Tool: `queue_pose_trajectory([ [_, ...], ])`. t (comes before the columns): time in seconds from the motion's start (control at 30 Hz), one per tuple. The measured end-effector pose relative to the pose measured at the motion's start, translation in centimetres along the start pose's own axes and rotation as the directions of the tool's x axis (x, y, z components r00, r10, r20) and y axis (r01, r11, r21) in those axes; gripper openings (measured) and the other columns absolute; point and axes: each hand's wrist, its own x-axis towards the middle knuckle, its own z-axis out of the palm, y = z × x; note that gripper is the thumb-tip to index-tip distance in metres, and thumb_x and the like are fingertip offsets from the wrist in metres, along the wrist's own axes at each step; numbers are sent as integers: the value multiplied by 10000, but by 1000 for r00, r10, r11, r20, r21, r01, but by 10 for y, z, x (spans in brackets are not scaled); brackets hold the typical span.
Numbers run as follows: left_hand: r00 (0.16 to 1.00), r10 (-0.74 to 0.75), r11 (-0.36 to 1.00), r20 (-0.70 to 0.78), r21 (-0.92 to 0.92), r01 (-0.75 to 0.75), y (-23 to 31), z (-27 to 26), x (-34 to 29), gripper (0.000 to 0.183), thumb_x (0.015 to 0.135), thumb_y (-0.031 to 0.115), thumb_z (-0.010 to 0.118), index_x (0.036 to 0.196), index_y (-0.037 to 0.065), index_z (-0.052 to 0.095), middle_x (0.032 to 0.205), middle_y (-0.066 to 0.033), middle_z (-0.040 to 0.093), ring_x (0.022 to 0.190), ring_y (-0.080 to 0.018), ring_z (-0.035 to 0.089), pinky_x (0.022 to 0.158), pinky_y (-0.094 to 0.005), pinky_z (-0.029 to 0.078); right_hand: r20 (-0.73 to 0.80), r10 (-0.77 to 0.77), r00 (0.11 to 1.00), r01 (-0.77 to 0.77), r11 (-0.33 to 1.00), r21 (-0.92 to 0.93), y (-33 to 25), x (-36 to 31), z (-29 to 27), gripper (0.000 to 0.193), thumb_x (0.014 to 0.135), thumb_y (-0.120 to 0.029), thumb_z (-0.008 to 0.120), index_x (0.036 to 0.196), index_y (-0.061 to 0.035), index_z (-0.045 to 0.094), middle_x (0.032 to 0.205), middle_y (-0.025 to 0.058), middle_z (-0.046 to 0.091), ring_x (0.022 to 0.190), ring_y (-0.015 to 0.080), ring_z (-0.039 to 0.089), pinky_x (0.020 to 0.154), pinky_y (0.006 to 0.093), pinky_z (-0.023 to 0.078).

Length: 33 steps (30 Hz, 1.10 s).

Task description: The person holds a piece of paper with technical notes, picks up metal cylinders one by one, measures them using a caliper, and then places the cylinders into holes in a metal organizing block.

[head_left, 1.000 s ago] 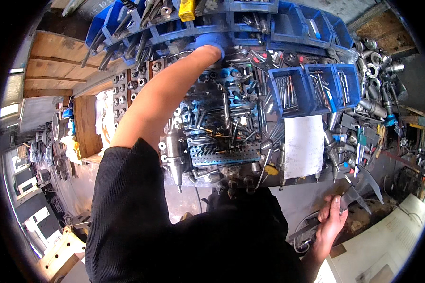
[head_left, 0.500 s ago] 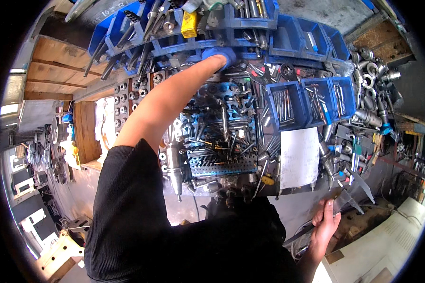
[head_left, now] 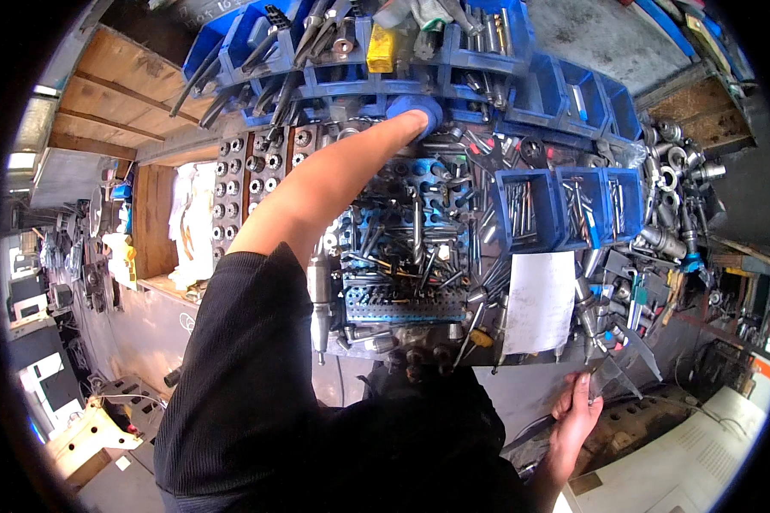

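The crowded dark tabletop (head_left: pixel 488 357) carries a blue perforated metal rack (head_left: pixel 376 311); beyond the rack stand stacked blue plastic bins (head_left: pixel 402 86), right of it a white paper sheet (head_left: pixel 539 303). My left hand (head_left: pixel 415 113), covered in something blue, is at the bins; its fingers are hidden, so I can't tell their opening or whether anything is picked up. Right of the rack, off the tabletop's near edge with some open room, my right hand (head_left: pixel 576 402) already has its fingers closed around a flat grey metal caliper-like tool (head_left: pixel 609 377).
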Motion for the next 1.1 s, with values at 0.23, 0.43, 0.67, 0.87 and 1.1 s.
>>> queue_pose_trajectory([
  [0.23, 993, 46, 998, -104, 39, -42, -86, 67, 117, 537, 914, 429, 465, 1309, 95, 610, 1428, -123, 535, 1302, -315, 529, 1075, -461, 412, 56, -29, 998, 33, 996, -78, -1, -3, 0, 318, 998, -324, 603, 894, -23, 602, 528, -60, 371, 407, 36, 281, 383, 238, 174],
  [0.43, 985, -36, 970, -169, -244, -6, 9, 25, 30, 607, 959, 507, 394, 1400, 116, 537, 1528, -80, 431, 1421, -260, 390, 1174, -396, 281, -72, -47, 996, 45, 999, -24, 8, -8, -8, 332, 999, -302, 607, 901, 15, 604, 505, -54, 360, 400, 38, 270, 381, 246, 175],
  [0.67, 973, -44, 986, -225, -169, 6, -23, 38, 37, 545, 961, 435, 383, 1372, 121, 554, 1471, -88, 488, 1315, -307, 508, 1100, -453, 384, -33, -10, 999, 9, 1000, -30, 6, -8, -6, 329, 997, -308, 611, 896, 6, 600, 506, -62, 345, 403, 35, 261, 381, 244, 179],
  [0.87, 979, -21, 995, -201, -100, 1, -22, 21, 18, 489, 974, 400, 383, 1306, 119, 607, 1412, -98, 543, 1259, -306, 556, 1059, -446, 426, -4, -17, 1000, 17, 1000, -25, 6, -8, -8, 316, 996, -304, 612, 891, -7, 596, 510, -63, 351, 405, 36, 264, 381, 240, 184],
  [1.1, 980, -18, 998, -198, -67, 5, -25, 13, 2, 445, 990, 358, 383, 1230, 117, 669, 1343, -109, 608, 1193, -305, 614, 1012, -436, 476, -37, -21, 999, 19, 999, -36, 11, -7, -9, 315, 1002, -300, 604, 888, -7, 588, 520, -58, 359, 408, 38, 273, 381, 241, 187],
])
